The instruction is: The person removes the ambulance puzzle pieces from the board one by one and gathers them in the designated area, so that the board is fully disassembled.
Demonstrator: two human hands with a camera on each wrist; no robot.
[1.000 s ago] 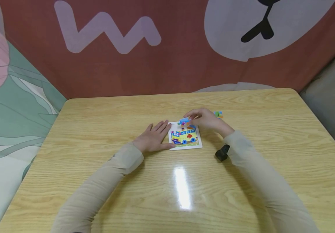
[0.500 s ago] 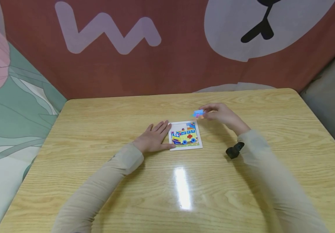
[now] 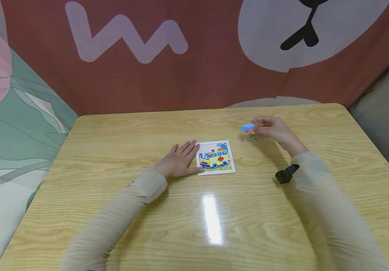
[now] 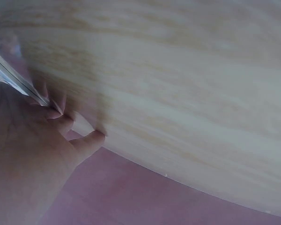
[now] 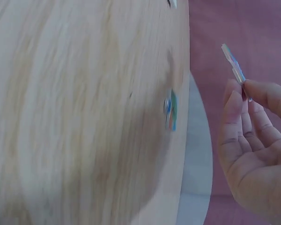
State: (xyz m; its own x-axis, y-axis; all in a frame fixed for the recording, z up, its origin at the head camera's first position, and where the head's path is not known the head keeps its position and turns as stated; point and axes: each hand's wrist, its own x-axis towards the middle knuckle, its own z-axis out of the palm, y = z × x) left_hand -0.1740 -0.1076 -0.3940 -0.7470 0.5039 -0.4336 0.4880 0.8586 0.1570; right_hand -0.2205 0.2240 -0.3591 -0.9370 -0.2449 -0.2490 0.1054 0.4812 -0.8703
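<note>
A white-framed jigsaw puzzle [image 3: 208, 147] with a yellow ambulance picture lies on the table; a blank white area shows along its upper left. My left hand [image 3: 178, 161] rests flat with spread, straight fingers at the puzzle's left edge, thumb at its lower corner. Right of the puzzle and above the tabletop, my right hand [image 3: 276, 132] pinches a blue puzzle piece [image 3: 247, 127] between thumb and fingers; the right wrist view shows this piece edge-on. Below it, another puzzle piece [image 5: 172, 111] with green, orange and blue on it lies on the table, partly hidden in the head view.
The wood-grain table [image 3: 140, 135] ends at a reddish-brown patterned cloth [image 3: 211, 82] behind it. A small black device [image 3: 285, 175] sits at the right wrist. Light reflects off the tabletop [image 3: 167, 233] near the front.
My right hand has carried the pinched puzzle piece from above the puzzle to the right and away, over the loose piece. The left hand has stayed in place.
</note>
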